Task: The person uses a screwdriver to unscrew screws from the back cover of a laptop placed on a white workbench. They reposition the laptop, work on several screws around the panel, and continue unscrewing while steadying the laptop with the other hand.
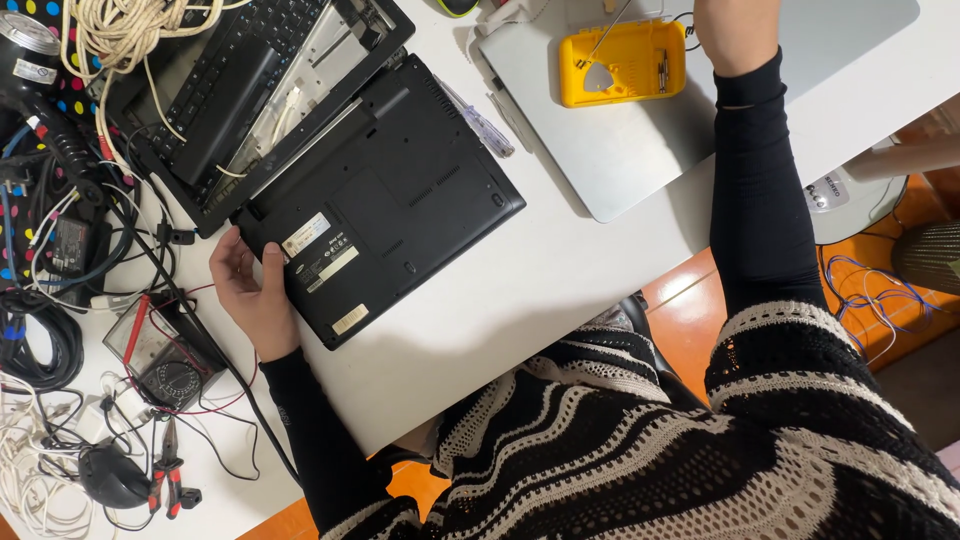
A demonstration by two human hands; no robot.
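Fingers of the left hand (250, 290) lie flat against the black laptop's (385, 200) near-left edge, steadying it upside down on the white table (560, 270); the right hand (735, 30) reaches far right beside a yellow screwdriver case (622, 62) on a silver laptop (640, 140), its grip out of view.

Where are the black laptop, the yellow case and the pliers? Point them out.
black laptop (400, 195), head view, middle of its upturned base.
yellow case (640, 88), head view, lower front of the tray.
pliers (166, 470), head view, at the pivot above the red handles.
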